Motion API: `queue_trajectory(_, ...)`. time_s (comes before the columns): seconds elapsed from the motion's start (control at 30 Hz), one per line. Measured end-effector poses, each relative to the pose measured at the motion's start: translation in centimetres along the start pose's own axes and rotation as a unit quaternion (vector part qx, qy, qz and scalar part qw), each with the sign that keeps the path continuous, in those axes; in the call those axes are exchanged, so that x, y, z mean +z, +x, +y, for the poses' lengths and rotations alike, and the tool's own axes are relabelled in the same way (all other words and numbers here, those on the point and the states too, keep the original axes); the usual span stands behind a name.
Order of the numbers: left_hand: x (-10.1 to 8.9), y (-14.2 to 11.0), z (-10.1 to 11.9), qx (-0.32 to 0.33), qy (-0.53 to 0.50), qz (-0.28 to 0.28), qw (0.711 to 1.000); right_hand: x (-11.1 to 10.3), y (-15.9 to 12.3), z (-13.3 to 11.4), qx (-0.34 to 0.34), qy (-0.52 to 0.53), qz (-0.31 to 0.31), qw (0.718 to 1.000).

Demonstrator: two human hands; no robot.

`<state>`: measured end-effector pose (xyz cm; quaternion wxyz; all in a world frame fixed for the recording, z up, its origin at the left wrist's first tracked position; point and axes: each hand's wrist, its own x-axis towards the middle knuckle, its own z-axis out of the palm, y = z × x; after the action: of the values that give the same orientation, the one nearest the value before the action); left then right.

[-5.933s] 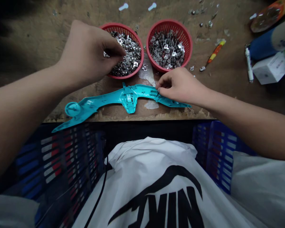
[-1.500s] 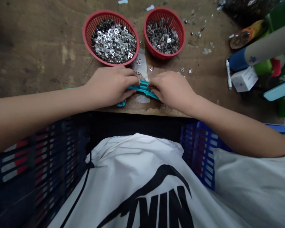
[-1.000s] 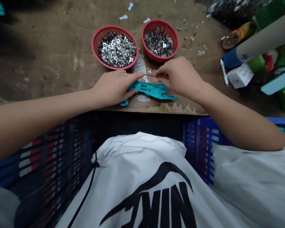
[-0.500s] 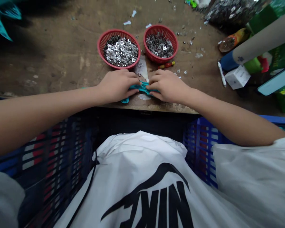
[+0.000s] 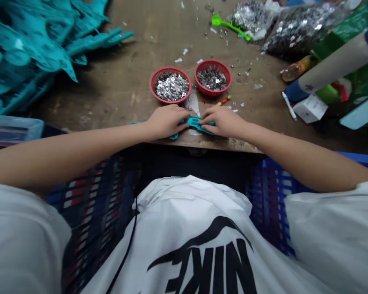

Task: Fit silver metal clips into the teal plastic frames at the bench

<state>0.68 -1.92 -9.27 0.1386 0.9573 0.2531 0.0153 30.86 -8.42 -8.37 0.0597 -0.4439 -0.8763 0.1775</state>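
A teal plastic part (image 5: 194, 122) lies along the near edge of the wooden table (image 5: 116, 85). My left hand (image 5: 164, 121) is closed over its left half, and my right hand (image 5: 223, 121) is closed over its right half. Only the middle of the part and a tip under my left hand show. Just beyond my hands stand two red baskets of small metal pieces, one on the left (image 5: 171, 85) and one on the right (image 5: 213, 77). A small red and yellow screwdriver (image 5: 223, 100) lies on the table by my right hand.
A heap of teal plastic parts (image 5: 27, 45) fills the far left. Bags of metal pieces (image 5: 291, 26), a green scoop (image 5: 227, 23), a white box (image 5: 309, 108), a pen (image 5: 288, 105) and tubes sit at the right. Blue crates (image 5: 272, 200) flank my lap.
My right hand put the screwdriver down on the table and came back onto the teal part. The view has pulled back and up, now showing the heap of teal parts.
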Motion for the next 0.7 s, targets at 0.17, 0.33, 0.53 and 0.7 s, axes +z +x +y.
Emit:
queue_trajectory(0.17,-0.6,0.6,1.1,0.004,0.023,0.002,1.0,0.1,0.0,-0.8,0.009,-0.021,0.006,1.0)
queue_trajectory(0.33,-2.4,0.4,2.4,0.035,0.049,0.035,0.998,-0.6,0.9,-3.0,0.048,-0.022,-0.015,0.998)
queue_trajectory(0.53,-15.5,-1.4,-5.4,-0.166,0.123,0.219,0.953,-8.1,-0.8,2.2,0.148,-0.017,0.201,0.968)
queue_trajectory(0.7,-24.2,-11.0,-13.9,-0.418,0.165,0.167,0.877,-9.8,-3.1,13.5,0.364,-0.014,0.284,0.887)
